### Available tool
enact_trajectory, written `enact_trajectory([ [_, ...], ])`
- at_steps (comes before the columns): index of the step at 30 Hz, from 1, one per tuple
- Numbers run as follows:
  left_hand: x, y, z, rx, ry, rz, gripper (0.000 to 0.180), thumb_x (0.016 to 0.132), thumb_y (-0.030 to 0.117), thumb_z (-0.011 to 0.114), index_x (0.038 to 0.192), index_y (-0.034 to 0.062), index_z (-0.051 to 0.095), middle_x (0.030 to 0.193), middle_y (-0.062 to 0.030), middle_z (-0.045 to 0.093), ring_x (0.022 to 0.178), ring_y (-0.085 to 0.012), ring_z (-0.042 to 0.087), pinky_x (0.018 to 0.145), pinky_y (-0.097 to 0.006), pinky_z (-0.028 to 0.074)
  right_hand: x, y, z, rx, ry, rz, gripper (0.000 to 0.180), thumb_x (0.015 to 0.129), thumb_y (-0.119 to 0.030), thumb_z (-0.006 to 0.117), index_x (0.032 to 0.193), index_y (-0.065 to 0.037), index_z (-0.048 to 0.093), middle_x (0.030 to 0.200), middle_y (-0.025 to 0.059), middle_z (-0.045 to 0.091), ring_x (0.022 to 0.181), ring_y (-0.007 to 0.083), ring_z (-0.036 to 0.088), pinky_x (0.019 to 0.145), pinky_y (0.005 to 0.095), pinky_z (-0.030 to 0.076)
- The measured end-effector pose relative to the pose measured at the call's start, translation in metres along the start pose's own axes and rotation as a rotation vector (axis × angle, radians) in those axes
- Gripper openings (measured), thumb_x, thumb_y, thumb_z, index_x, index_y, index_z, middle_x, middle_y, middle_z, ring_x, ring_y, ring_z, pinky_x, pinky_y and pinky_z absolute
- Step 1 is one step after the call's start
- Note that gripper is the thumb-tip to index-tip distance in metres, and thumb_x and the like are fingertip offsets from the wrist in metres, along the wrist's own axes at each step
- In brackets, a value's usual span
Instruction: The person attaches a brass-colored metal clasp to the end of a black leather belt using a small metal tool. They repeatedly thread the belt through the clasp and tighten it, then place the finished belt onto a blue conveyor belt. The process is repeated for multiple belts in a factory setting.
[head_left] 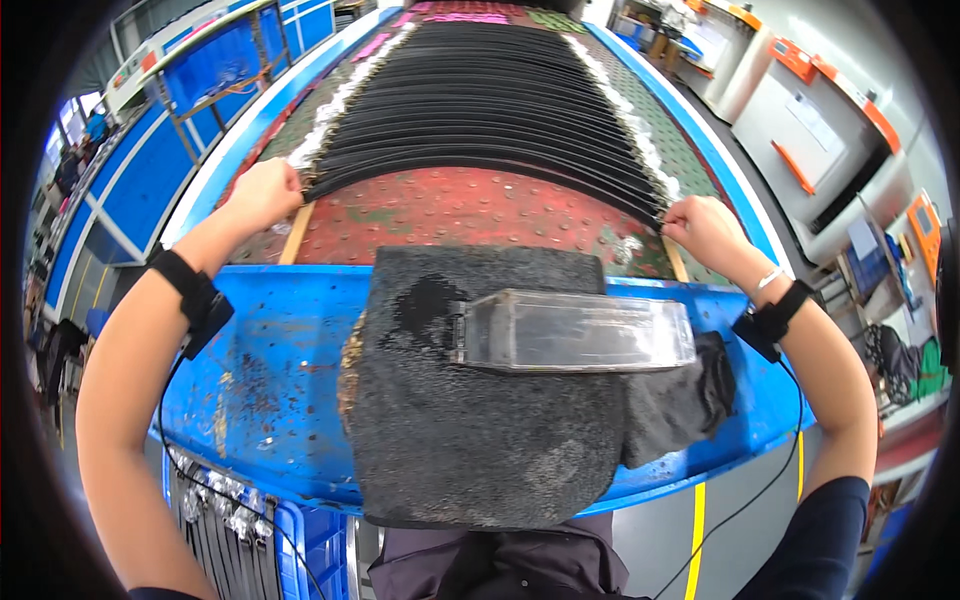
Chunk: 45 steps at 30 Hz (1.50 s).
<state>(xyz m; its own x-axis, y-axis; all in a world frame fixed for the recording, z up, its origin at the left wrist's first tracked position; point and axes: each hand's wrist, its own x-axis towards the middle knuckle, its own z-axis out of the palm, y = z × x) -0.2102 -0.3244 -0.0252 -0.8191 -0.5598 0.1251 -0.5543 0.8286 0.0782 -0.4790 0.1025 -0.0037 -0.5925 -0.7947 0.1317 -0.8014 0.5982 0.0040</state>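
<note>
Fingers of left hand (262, 192) pinched shut on the left end of a long black strip (480, 165); right hand (706, 230) fingers closed on its right end. Strip is the nearest of a row of many black strips (490, 90) laid across a red studded table (450, 215) w/ blue rim. It bows btwn the hands, so prob. light & floppy, thin; likely sags if held at one end only. Best grip: both ends, as now. White bits at the strip ends look small, maybe delicate, can't tell. Clear plastic box (575, 332) sits on a dark grey mat (480, 430) near the body.
</note>
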Motion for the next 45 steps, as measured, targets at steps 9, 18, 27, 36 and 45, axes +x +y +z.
enact_trajectory([
  [9, -0.006, 0.006, -0.007, -0.011, 0.004, -0.029, 0.011, 0.062, 0.014, 0.059, 0.068, 0.0045, 0.061, 0.073, -0.0153, 0.062, 0.073, -0.0289, 0.06, 0.067, -0.038, 0.047, -0.003, -0.002, -0.004, 0.024, 0.019, 0.002, 0.016, 0.069, -0.016, 0.062, 0.079, -0.004, 0.064, 0.075, 0.0121, 0.059, 0.073, 0.0281, 0.058, 0.066, 0.0366, 0.045],
  [18, -0.008, 0.004, -0.005, 0.069, 0.05, 0.02, 0.012, 0.062, 0.018, 0.06, 0.067, 0.0069, 0.061, 0.07, -0.0126, 0.061, 0.072, -0.0277, 0.061, 0.066, -0.039, 0.047, -0.008, -0.003, -0.004, -0.01, 0.06, -0.044, 0.013, 0.066, -0.014, 0.062, 0.074, -0.004, 0.063, 0.07, 0.0114, 0.056, 0.07, 0.0268, 0.057, 0.062, 0.0363, 0.044],
  [27, -0.01, 0.009, -0.007, 0.071, -0.008, -0.03, 0.007, 0.065, 0.011, 0.058, 0.071, 0.0107, 0.062, 0.077, -0.0112, 0.063, 0.08, -0.027, 0.06, 0.069, -0.04, 0.044, -0.004, -0.002, -0.003, -0.016, 0.072, -0.022, 0.011, 0.066, -0.01, 0.06, 0.072, -0.002, 0.061, 0.07, 0.0105, 0.054, 0.069, 0.027, 0.056, 0.062, 0.0363, 0.044],
  [36, -0.004, 0.005, -0.003, 0.096, 0.052, -0.024, 0.01, 0.061, 0.017, 0.06, 0.065, 0.0097, 0.065, 0.07, -0.0138, 0.063, 0.069, -0.0287, 0.062, 0.065, -0.04, 0.048, -0.009, 0.008, -0.005, -0.049, 0.091, -0.05, 0.017, 0.068, -0.015, 0.059, 0.08, -0.005, 0.063, 0.073, 0.0104, 0.057, 0.073, 0.0272, 0.057, 0.065, 0.0362, 0.045],
  [45, -0.005, 0.011, -0.008, 0.085, 0.035, -0.019, 0.007, 0.061, 0.014, 0.06, 0.065, 0.0069, 0.059, 0.072, -0.0129, 0.062, 0.074, -0.0286, 0.06, 0.067, -0.04, 0.046, -0.038, -0.001, -0.033, 0.004, 0.053, 0.001, 0.016, 0.072, -0.018, 0.06, 0.081, -0.004, 0.062, 0.073, 0.0085, 0.057, 0.07, 0.0256, 0.057, 0.063, 0.0358, 0.044],
])
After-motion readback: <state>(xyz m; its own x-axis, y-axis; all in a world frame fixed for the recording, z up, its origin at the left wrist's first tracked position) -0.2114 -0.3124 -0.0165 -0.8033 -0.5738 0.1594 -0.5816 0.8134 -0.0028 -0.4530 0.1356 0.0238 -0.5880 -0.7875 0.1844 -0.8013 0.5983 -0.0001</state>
